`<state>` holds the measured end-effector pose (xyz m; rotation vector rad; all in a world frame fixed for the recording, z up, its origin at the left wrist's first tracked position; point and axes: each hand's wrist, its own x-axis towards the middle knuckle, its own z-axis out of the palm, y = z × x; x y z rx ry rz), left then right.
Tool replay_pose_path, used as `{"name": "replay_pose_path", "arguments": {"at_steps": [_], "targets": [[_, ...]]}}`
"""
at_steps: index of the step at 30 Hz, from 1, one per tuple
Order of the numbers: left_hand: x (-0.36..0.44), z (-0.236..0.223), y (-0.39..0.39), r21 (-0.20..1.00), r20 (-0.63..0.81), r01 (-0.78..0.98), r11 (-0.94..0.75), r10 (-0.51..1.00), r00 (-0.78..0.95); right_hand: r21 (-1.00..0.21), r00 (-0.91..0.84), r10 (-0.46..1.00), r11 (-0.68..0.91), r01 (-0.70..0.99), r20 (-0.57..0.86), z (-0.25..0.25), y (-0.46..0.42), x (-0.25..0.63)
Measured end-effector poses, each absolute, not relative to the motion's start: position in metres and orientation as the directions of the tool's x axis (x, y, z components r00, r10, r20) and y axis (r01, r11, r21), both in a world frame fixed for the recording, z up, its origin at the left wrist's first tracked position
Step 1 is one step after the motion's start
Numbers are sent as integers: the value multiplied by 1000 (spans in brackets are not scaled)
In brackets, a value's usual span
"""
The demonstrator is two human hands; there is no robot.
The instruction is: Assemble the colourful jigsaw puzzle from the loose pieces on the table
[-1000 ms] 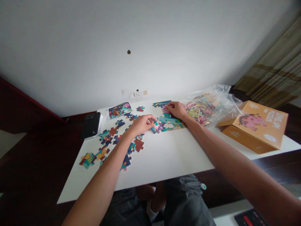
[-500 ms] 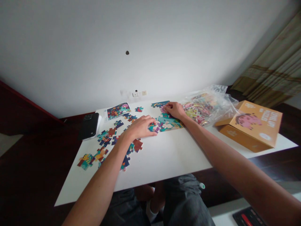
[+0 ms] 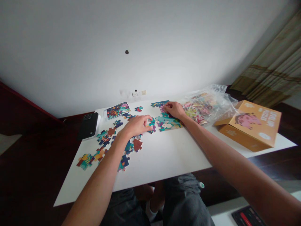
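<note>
A partly joined jigsaw patch point(image 3: 167, 123) with a white rabbit lies mid-table on the white tabletop point(image 3: 162, 153). My left hand point(image 3: 136, 126) is curled at the patch's left edge, its fingertips pinching what looks like a small jigsaw piece point(image 3: 148, 121). My right hand point(image 3: 173, 110) rests on the patch's upper edge, its fingertips on a purple piece point(image 3: 162, 108). Several loose jigsaw pieces point(image 3: 110, 138) are scattered left of my left wrist. Farther left lies a printed picture card point(image 3: 118, 110).
A black phone point(image 3: 88, 125) lies at the table's left edge. A clear plastic bag of pieces point(image 3: 204, 108) sits at the back right, next to an orange puzzle box point(image 3: 249, 125). A wall socket point(image 3: 138, 93) shows behind the table.
My left hand has drawn back slightly to the left, and its fingers have curled closer together. My right hand has stayed almost still. The view has shifted slightly.
</note>
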<state>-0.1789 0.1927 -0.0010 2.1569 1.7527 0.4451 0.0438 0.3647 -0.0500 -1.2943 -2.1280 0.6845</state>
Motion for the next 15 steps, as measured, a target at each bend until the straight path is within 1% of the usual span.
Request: {"name": "replay_pose_path", "arguments": {"at_steps": [4,6,11,15], "targets": [[-191,1,193,418,18,864,-281,953,301,-666,-384,902,410,623,197,-51,365,44],[-195,0,194,416,-6,861,-292,946,324,-670,-387,902,409,620,192,-50,364,44],[-194,0,195,410,-42,882,-232,961,272,-651,-391,894,432,625,218,-50,364,46],[-186,0,194,391,0,893,-221,971,241,-649,-394,894,431,627,213,-49,364,46]]}}
